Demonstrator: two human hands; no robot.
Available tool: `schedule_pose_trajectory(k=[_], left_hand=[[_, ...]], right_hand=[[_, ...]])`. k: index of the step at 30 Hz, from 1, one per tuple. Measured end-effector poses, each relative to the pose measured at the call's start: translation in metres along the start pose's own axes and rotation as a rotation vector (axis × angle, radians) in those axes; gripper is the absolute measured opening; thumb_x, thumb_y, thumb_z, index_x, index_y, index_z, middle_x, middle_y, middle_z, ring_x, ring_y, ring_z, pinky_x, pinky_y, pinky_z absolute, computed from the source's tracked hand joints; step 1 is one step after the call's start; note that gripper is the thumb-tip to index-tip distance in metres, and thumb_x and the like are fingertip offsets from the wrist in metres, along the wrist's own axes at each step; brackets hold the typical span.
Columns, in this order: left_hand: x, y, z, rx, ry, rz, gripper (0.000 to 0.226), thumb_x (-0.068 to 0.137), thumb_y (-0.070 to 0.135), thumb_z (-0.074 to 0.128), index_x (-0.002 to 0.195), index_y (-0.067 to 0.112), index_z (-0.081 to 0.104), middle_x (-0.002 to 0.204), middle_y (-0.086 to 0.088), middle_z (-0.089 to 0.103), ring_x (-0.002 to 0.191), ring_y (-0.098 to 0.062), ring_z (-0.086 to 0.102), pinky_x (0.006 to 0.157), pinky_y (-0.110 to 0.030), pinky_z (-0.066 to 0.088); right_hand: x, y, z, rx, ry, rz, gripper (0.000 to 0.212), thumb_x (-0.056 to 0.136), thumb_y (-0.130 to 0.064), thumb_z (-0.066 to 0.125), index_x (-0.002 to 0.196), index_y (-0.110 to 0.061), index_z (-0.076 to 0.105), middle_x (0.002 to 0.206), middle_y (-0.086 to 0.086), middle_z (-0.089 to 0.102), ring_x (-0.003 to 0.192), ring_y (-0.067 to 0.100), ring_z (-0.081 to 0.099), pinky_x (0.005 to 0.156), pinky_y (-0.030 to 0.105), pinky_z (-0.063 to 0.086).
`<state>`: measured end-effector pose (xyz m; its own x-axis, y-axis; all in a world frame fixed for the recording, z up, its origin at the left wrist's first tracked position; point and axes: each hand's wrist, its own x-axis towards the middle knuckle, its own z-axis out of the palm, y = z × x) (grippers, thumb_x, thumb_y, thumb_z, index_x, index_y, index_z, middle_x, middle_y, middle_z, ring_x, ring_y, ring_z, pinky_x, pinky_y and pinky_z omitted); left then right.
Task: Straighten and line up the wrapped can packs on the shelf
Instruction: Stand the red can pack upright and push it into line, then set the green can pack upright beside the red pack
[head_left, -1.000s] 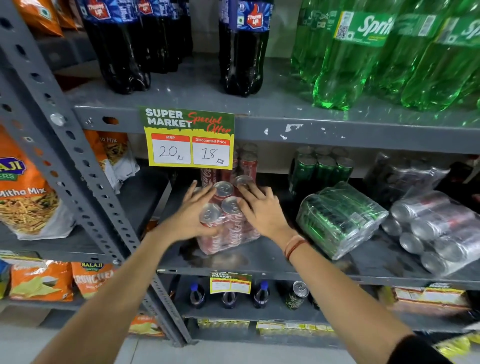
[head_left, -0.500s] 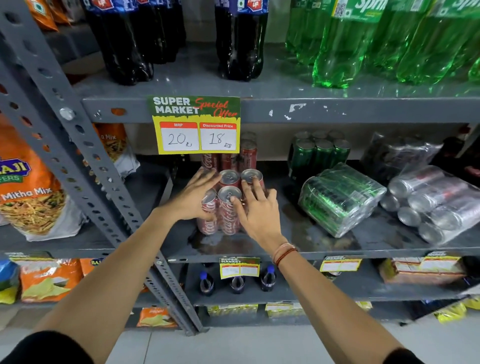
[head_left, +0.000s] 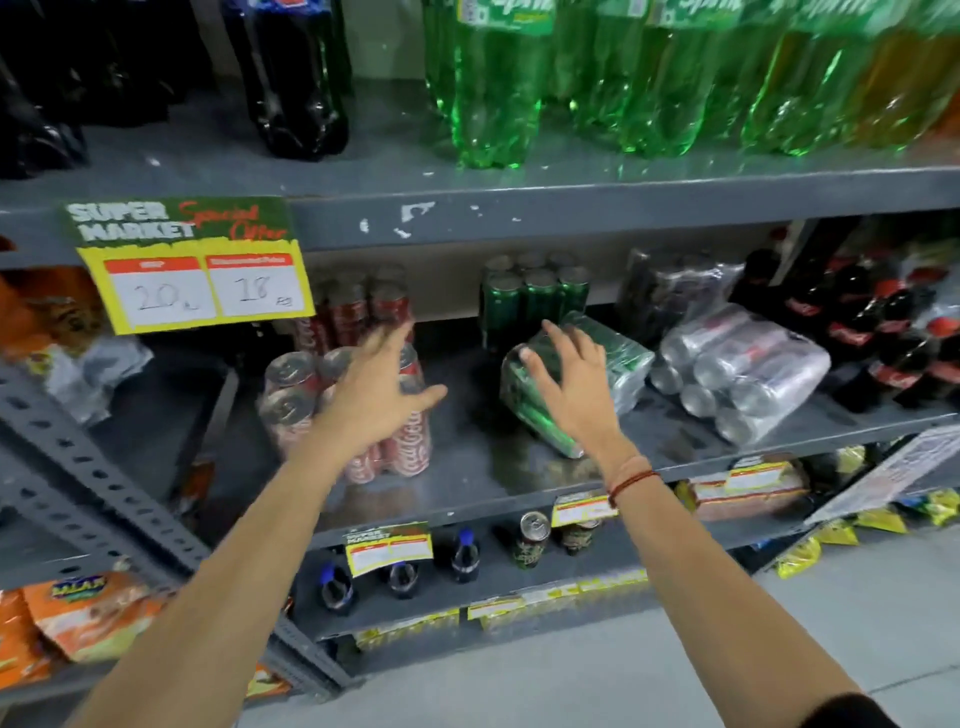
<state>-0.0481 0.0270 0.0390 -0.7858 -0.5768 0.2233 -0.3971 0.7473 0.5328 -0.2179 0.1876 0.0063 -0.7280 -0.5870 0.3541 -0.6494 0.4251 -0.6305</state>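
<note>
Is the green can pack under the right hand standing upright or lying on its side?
On its side. The green can pack lies tilted, its cans running lengthwise along the shelf, the right hand on it.

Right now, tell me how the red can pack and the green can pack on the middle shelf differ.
The red can pack stands upright, can tops facing up; the green can pack lies tipped over at an angle. The red pack sits left on the shelf; the green one sits to its right. The left hand hovers open in front of the red pack, while the right hand rests on the green one. Both are wrapped in clear plastic.
</note>
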Motion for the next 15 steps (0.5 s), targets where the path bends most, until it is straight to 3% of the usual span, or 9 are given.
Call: schedule_pose_trajectory(k=[3,7,9,11,15], left_hand=[[0.012,0.051,0.052,-0.266,-0.118,-0.112,0.097,0.075,0.044,0.071,0.148,0.019,0.012,0.156,-0.010,0.020,0.142,-0.026,0.022,0.112,-0.036,0.023],[0.023,0.087,0.115,-0.653,-0.382,-0.539,0.127,0.063,0.058,0.075,0.141,0.038,-0.023,0.159,-0.003,0.000,0.139,-0.027,0.027,0.096,-0.044,0.045],[0.028,0.096,0.135,-0.757,-0.359,-0.611,0.139,0.052,0.060,0.080,0.137,0.042,-0.029,0.159,-0.004,-0.004,0.139,-0.027,0.028,0.096,-0.050,0.047],[0.038,0.105,0.147,-0.841,-0.302,-0.669,0.148,0.044,0.060,0.083,0.135,0.043,-0.032,0.159,-0.005,0.004,0.138,-0.026,0.030,0.096,-0.053,0.046],[0.056,0.117,0.160,-0.901,-0.204,-0.794,0.158,0.037,0.053,0.088,0.133,0.040,-0.036,0.154,-0.004,0.023,0.134,-0.027,0.037,0.091,-0.054,0.049]], right_hand=[[0.023,0.040,-0.027,-0.099,-0.046,0.058,0.065,0.088,-0.053,0.054,0.141,-0.018,0.041,0.146,0.020,0.036,0.133,0.037,0.029,0.109,0.043,0.025],[0.045,0.092,-0.050,-0.078,-0.249,0.173,0.082,0.080,-0.065,0.056,0.148,-0.031,0.023,0.154,0.017,0.022,0.141,0.038,0.016,0.113,0.055,0.023],[0.054,0.115,-0.053,-0.036,-0.356,0.204,0.090,0.075,-0.069,0.059,0.148,-0.038,0.015,0.156,0.017,0.017,0.144,0.037,0.012,0.114,0.056,0.021],[0.067,0.130,-0.054,0.016,-0.475,0.219,0.100,0.067,-0.073,0.062,0.147,-0.041,0.012,0.156,0.015,0.019,0.145,0.033,0.011,0.116,0.053,0.020],[0.104,0.139,-0.055,0.101,-0.672,0.276,0.118,0.049,-0.079,0.069,0.147,-0.034,0.021,0.150,0.001,0.039,0.139,0.022,0.034,0.113,0.037,0.029]])
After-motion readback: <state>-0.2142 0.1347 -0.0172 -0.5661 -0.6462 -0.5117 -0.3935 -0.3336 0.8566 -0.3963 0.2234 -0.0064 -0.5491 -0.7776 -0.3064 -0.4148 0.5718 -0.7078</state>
